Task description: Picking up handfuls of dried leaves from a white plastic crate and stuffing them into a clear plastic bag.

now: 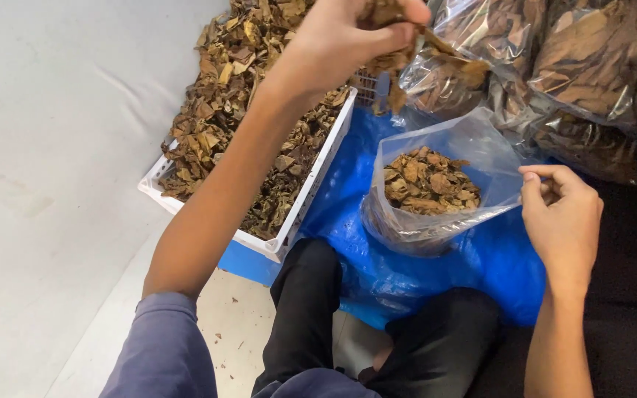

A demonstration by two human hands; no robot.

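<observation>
My left hand (348,37) is raised at the top of the view, closed around a handful of dry brown leaves (436,55) that hang from the fist above and left of the bag's mouth. A clear plastic bag (473,144) stands open on a blue sheet (348,191), partly filled with dried leaves (427,183). My right hand (562,221) pinches the bag's right rim and holds the mouth open. A white plastic crate (311,188) heaped with dry leaves (230,88) sits to the left of the bag, under my left forearm.
Several filled clear bags of leaves (584,66) are stacked at the back right. My legs in dark trousers (311,309) sit at the bottom centre. A white wall (53,147) runs along the left, with pale floor (237,324) below the crate.
</observation>
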